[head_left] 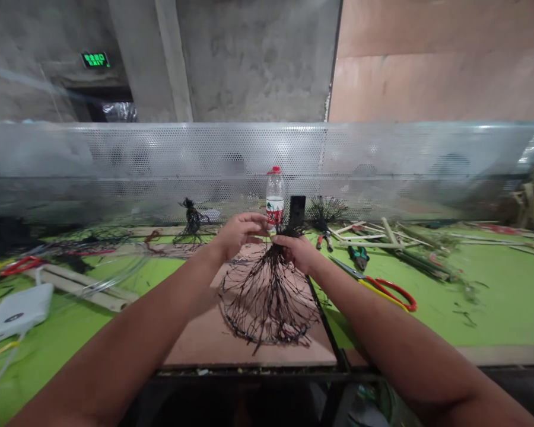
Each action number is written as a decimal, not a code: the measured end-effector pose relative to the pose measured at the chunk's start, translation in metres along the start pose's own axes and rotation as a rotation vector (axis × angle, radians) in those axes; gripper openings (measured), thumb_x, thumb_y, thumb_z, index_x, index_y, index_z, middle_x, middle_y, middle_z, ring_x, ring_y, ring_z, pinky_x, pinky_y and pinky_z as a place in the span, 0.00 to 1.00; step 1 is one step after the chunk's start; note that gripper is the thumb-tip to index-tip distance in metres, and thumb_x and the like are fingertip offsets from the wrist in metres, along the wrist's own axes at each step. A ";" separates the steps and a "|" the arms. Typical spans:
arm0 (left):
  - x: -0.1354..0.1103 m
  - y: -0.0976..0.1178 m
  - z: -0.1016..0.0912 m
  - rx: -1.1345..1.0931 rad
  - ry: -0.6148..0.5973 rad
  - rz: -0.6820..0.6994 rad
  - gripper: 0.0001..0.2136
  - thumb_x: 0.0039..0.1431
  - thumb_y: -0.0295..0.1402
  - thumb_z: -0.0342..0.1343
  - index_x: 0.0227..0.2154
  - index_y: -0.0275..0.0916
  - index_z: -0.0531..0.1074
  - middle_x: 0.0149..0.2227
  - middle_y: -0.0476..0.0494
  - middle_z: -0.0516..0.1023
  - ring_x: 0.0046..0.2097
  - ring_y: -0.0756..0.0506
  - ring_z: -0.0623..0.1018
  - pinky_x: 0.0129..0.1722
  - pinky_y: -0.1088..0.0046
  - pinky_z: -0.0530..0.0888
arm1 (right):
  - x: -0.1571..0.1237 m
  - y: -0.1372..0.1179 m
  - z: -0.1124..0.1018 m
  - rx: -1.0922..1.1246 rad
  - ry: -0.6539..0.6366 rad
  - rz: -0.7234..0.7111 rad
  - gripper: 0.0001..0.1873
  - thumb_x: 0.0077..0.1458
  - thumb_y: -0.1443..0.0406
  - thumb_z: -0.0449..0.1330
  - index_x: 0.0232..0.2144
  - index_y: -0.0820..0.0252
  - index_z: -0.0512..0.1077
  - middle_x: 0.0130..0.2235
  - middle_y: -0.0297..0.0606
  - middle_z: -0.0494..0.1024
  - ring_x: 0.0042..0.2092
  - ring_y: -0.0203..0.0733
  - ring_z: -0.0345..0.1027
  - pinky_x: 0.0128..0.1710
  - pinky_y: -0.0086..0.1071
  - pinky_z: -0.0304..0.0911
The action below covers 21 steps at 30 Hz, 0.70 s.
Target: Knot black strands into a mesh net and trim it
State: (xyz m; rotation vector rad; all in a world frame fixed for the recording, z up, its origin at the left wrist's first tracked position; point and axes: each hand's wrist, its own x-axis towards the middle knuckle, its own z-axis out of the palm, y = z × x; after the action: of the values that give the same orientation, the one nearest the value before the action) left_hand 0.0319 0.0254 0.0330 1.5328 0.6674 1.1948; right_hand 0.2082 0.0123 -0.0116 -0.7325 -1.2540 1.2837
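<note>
A black wire net shaped like a fan (267, 296) hangs over a brown board (204, 338) in front of me. My right hand (299, 252) is closed around the gathered top of the net, where the wires come together. My left hand (240, 232) sits just to the left of that top, fingers curled in a pinch toward the wire ends; what it pinches is too small to name. Both forearms reach in from the bottom of the view.
Behind the hands stand a water bottle with a red cap (275, 198) and a black box (297, 210). Red-handled shears (382, 287), green pliers (359, 256) and bamboo strips (382, 237) lie right. A white power bank (18, 311) lies left. A perforated metal screen (160, 160) runs across the back.
</note>
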 end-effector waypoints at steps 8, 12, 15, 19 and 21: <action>0.011 -0.010 0.021 0.098 -0.048 0.145 0.07 0.43 0.24 0.62 0.28 0.35 0.75 0.29 0.46 0.77 0.33 0.51 0.74 0.37 0.74 0.70 | 0.000 0.003 -0.002 0.061 -0.115 0.045 0.19 0.35 0.60 0.69 0.21 0.59 0.62 0.14 0.22 0.55 0.17 0.26 0.43 0.16 0.26 0.37; 0.013 -0.012 0.023 0.179 -0.081 0.156 0.07 0.43 0.23 0.60 0.29 0.34 0.76 0.30 0.45 0.78 0.33 0.50 0.75 0.35 0.73 0.70 | 0.000 0.003 -0.005 0.050 -0.154 0.073 0.19 0.34 0.61 0.69 0.21 0.59 0.61 0.14 0.22 0.55 0.17 0.26 0.43 0.16 0.26 0.37; 0.013 -0.012 0.024 0.216 -0.124 0.182 0.09 0.42 0.21 0.58 0.30 0.33 0.77 0.32 0.44 0.79 0.34 0.48 0.76 0.38 0.71 0.71 | 0.000 0.005 -0.004 0.005 -0.148 0.006 0.18 0.37 0.59 0.68 0.21 0.59 0.61 0.16 0.23 0.56 0.17 0.27 0.44 0.17 0.27 0.37; 0.008 0.000 0.015 0.214 -0.235 0.140 0.09 0.43 0.22 0.60 0.31 0.34 0.77 0.34 0.42 0.79 0.38 0.47 0.77 0.44 0.67 0.71 | 0.001 0.009 -0.003 -0.058 -0.094 -0.032 0.15 0.36 0.63 0.67 0.21 0.59 0.62 0.16 0.24 0.58 0.18 0.28 0.45 0.17 0.28 0.39; 0.006 0.007 0.005 0.179 -0.257 0.049 0.11 0.45 0.24 0.61 0.34 0.34 0.76 0.35 0.40 0.79 0.37 0.46 0.77 0.43 0.66 0.71 | 0.002 0.009 -0.003 -0.046 -0.052 -0.017 0.13 0.36 0.65 0.66 0.22 0.59 0.64 0.17 0.25 0.59 0.18 0.28 0.47 0.17 0.28 0.41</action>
State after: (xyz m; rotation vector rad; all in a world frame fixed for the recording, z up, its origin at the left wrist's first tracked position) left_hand 0.0373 0.0264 0.0414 1.8250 0.5795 0.9718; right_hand 0.2077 0.0170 -0.0198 -0.7238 -1.3328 1.2707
